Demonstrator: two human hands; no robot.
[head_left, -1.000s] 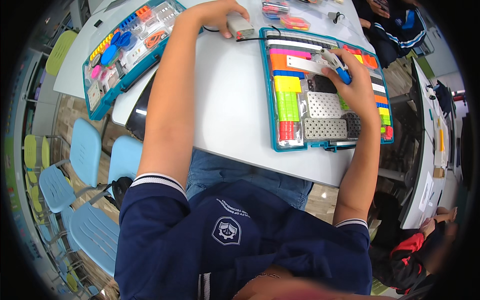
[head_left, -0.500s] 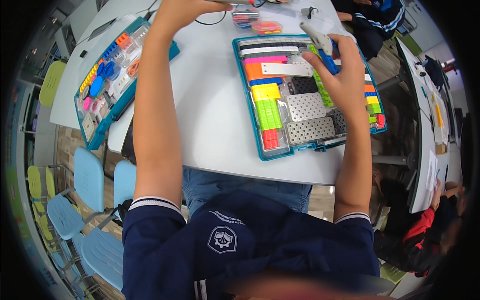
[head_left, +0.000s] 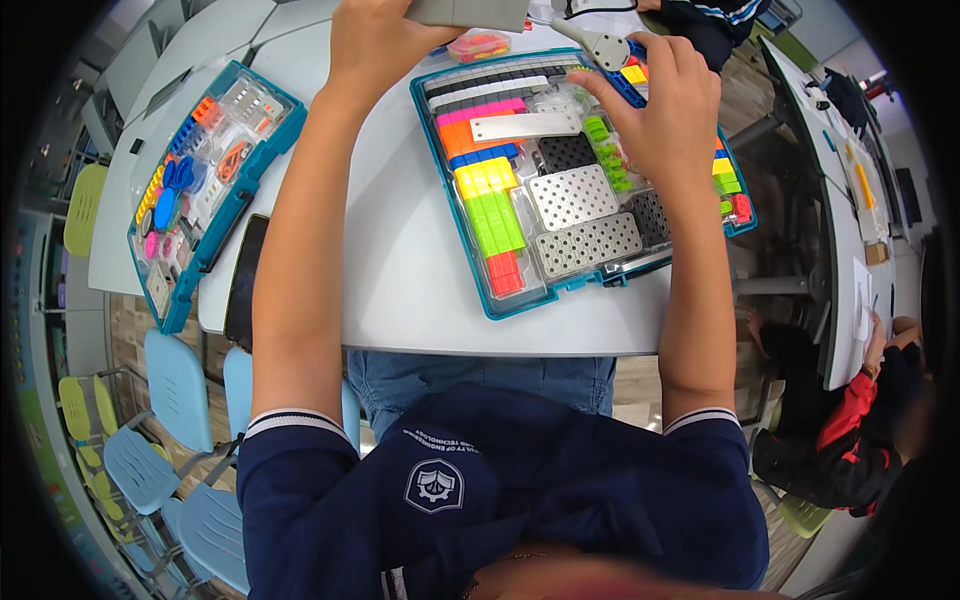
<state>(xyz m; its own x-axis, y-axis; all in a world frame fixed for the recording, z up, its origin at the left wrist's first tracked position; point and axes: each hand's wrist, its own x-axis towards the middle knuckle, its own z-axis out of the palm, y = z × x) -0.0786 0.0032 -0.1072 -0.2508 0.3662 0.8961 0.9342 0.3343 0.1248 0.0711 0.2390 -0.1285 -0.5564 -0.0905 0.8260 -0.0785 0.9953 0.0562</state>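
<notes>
At the top edge, my left hand [head_left: 383, 32] is closed on a flat grey piece [head_left: 470, 12], which is partly cut off by the frame. Over the far right of an open teal case, my right hand [head_left: 668, 105] grips a grey-and-blue part [head_left: 600, 48] between thumb and fingers; its exact kind I cannot make out. That teal case [head_left: 520, 309] holds coloured building blocks, with several perforated metal plates [head_left: 588, 246] among them. A long pale strip [head_left: 525, 126] lies across the blocks.
Another open teal case [head_left: 247, 178] with small parts lies at the left, beside a dark phone-like slab [head_left: 246, 280] at the table edge. A small clear box of coloured pieces [head_left: 480, 45] stands behind the near case. Blue chairs [head_left: 178, 390] are at lower left; other people sit at right.
The view has shifted. More of the grey piece in my left hand now shows, and the dark slab at the left has come into fuller view. My right hand still holds its part.
</notes>
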